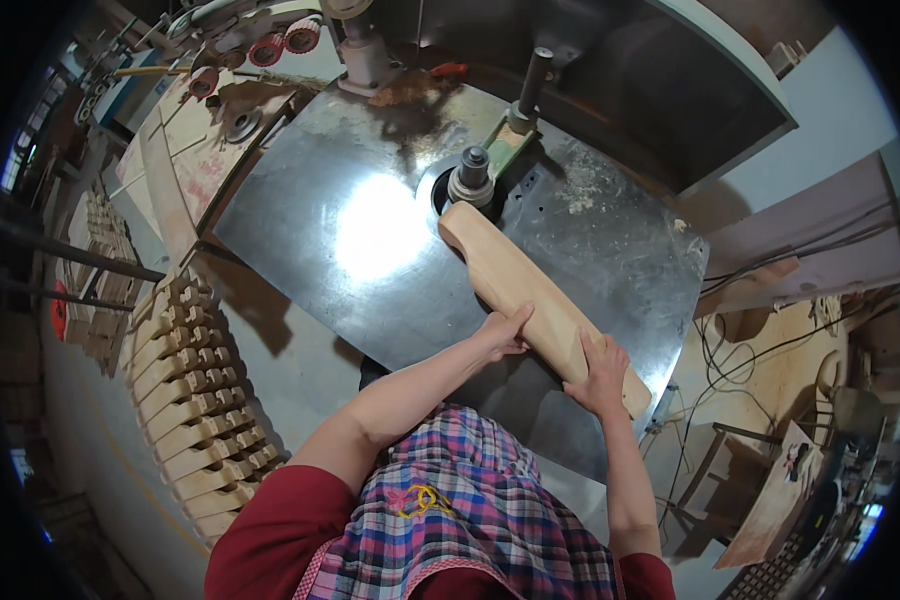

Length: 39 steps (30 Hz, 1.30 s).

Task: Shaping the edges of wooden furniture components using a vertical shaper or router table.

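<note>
A long, shaped wooden piece [530, 285] with a curved, notched far end lies slantwise over the metal machine table [300, 240]. Its far end is right by the spindle [472, 178] that rises through a round opening in the table; whether the two touch I cannot tell. My left hand [506, 334] grips the near-left edge of the wood, thumb on top and fingers underneath. Closer to the wood's near end, my right hand [600, 375] holds it, fingers over the upper face and thumb at the left edge.
A green bracket arm [508, 140] with a dark upright post [536, 80] stands behind the spindle. A stack of shaped wooden parts [195, 410] is on the left. Sawdust lies on the table's far part. Cables [730, 350] hang at the right near a wooden stool [720, 470].
</note>
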Motion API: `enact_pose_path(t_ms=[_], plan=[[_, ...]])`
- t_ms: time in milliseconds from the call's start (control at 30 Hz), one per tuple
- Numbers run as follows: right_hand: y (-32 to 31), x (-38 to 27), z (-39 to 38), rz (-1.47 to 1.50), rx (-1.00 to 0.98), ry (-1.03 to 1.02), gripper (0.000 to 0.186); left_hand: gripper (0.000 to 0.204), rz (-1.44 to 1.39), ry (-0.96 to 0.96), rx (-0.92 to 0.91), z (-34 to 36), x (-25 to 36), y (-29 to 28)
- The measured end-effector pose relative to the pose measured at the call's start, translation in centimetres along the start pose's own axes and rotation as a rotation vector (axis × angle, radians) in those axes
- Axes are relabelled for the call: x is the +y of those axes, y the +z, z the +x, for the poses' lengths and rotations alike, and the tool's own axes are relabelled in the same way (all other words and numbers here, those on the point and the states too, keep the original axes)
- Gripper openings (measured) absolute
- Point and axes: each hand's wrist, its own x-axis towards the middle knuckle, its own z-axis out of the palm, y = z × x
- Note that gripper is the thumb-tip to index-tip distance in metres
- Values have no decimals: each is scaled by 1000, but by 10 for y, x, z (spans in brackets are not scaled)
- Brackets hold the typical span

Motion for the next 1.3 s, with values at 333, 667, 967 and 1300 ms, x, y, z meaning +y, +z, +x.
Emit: enact_pose_path(t_ms=[333,667,967,1300], plan=[[5,-14,39,-31,15,-28,97,68,-66,29,112,6,36,-26],[34,-77,55,-53,302,-85,69,68,-340,176,113,-1,62,-69],[78,-161,86,1775,-113,1085,67,57,-441,118,105,-46,100,-175],[125,-235,184,1723,182,1173,62,34,-453,250,257,-67,146,-301]])
